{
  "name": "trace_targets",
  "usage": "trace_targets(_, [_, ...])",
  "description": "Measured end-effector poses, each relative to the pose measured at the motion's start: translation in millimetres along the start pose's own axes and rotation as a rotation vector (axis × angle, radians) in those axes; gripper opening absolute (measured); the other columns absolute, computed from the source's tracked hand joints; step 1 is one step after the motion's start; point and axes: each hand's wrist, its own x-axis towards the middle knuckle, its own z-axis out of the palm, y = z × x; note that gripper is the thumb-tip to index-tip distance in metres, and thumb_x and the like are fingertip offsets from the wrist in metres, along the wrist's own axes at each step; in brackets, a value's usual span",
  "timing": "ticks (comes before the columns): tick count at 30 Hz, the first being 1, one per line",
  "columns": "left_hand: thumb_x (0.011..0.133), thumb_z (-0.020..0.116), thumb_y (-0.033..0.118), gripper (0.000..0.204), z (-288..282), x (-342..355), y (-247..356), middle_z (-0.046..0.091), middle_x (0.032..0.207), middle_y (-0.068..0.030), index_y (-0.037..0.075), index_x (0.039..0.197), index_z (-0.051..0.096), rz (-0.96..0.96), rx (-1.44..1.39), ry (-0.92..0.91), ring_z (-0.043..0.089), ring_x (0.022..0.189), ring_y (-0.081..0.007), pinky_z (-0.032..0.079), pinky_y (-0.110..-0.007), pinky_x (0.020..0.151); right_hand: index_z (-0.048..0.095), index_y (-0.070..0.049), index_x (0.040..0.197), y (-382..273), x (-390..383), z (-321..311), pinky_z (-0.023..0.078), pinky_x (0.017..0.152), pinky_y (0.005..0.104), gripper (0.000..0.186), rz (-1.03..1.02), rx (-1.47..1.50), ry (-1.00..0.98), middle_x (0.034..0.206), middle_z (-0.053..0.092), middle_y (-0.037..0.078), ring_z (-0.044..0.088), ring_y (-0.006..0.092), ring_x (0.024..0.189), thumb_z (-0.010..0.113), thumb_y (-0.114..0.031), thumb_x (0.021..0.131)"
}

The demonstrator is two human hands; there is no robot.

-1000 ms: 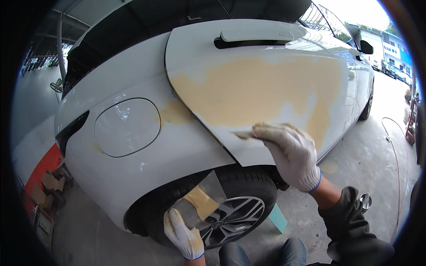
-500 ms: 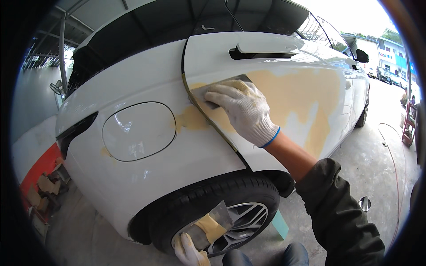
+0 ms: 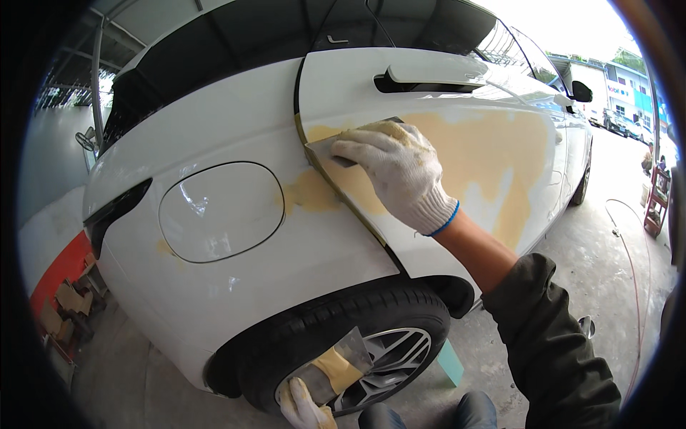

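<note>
My right hand (image 3: 400,168), in a white knit glove, is closed on a grey filler spreader (image 3: 325,149). The blade lies against the white car's rear door, close to the door gap (image 3: 339,189). Tan body filler (image 3: 486,150) covers a wide patch of the door, and a smaller smear (image 3: 309,191) reaches toward the round fuel flap (image 3: 221,211). Low in front of the rear wheel (image 3: 400,357), my gloved left hand (image 3: 304,407) grips a flat grey plate (image 3: 325,382) carrying a lump of tan filler (image 3: 337,368). The left fingertips are partly hidden.
Above the filler patch sits the door handle (image 3: 429,82). A light green sheet (image 3: 450,363) leans by the wheel. On the concrete floor to the right lie a thin hose (image 3: 634,279) and a shiny round object (image 3: 587,327). A red rack (image 3: 656,207) stands farther right.
My right hand and the spreader have shifted slightly right and down, with the blade edge still near the door gap. The left hand and its plate look nearly the same.
</note>
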Motion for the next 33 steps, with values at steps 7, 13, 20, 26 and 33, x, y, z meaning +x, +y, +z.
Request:
trace_targets(7, [0.086, 0.062, -0.002, 0.043, 1.3, 4.4, 5.4, 0.058, 0.119, -0.0295, -0.004, 0.129, 0.054, 0.007, 0.021, -0.024, 0.059, 0.104, -0.0462, 0.049, -0.050, 0.093, 0.071, -0.016, 0.111, 5.0, 0.3, 4.5, 0.047, 0.096, 0.0375, 0.028, -0.062, 0.004, -0.009, 0.118, 0.069, 0.001, 0.061, 0.0223, 0.111, 0.062, -0.007, 0.086])
trace_targets(13, [0.087, 0.062, -0.002, 0.042, 6.4, 8.4, 6.1, 0.059, 0.117, -0.0301, -0.005, 0.128, 0.054, 0.020, -0.018, -0.010, 0.060, 0.102, -0.0473, 0.049, -0.050, 0.092, 0.071, -0.015, 0.110, 16.7, 7.8, 2.0, 0.048, 0.095, 0.0375, 0.028, -0.015, -0.021, -0.002, 0.117, 0.070, 0.001, 0.062, 0.0234, 0.111, 0.062, -0.005, 0.086])
trace_targets(20, [0.085, 0.064, -0.003, 0.044, 13.3, 6.2, -2.6, 0.058, 0.119, -0.0297, -0.004, 0.128, 0.054, 0.063, -0.014, -0.008, 0.059, 0.105, -0.0469, 0.049, -0.050, 0.093, 0.070, -0.015, 0.113, 17.9, 3.2, 1.2, 0.048, 0.096, 0.0397, 0.031, -0.009, -0.003, 0.002, 0.120, 0.067, 0.001, 0.059, 0.0237, 0.114, 0.060, -0.006, 0.085])
trace_targets(26, [0.083, 0.063, -0.003, 0.047, 10.9, 5.8, -3.8, 0.057, 0.122, -0.0289, -0.004, 0.130, 0.054, -0.064, 0.038, -0.069, 0.058, 0.108, -0.0460, 0.048, -0.049, 0.096, 0.070, -0.016, 0.114, 13.0, -1.2, 2.2, 0.047, 0.098, 0.0390, 0.031, -0.025, -0.019, -0.061, 0.122, 0.067, 0.001, 0.059, 0.0223, 0.115, 0.058, -0.008, 0.088])
trace_targets(33, [0.084, 0.061, -0.005, 0.047, 15.8, 5.7, -11.4, 0.057, 0.123, -0.0285, -0.004, 0.130, 0.055, 0.055, 0.038, -0.049, 0.059, 0.108, -0.0447, 0.049, -0.048, 0.096, 0.071, -0.014, 0.111, 19.9, -0.5, -4.1, 0.046, 0.098, 0.0386, 0.032, -0.079, 0.072, -0.099, 0.120, 0.069, 0.001, 0.060, 0.0237, 0.113, 0.056, -0.003, 0.086])
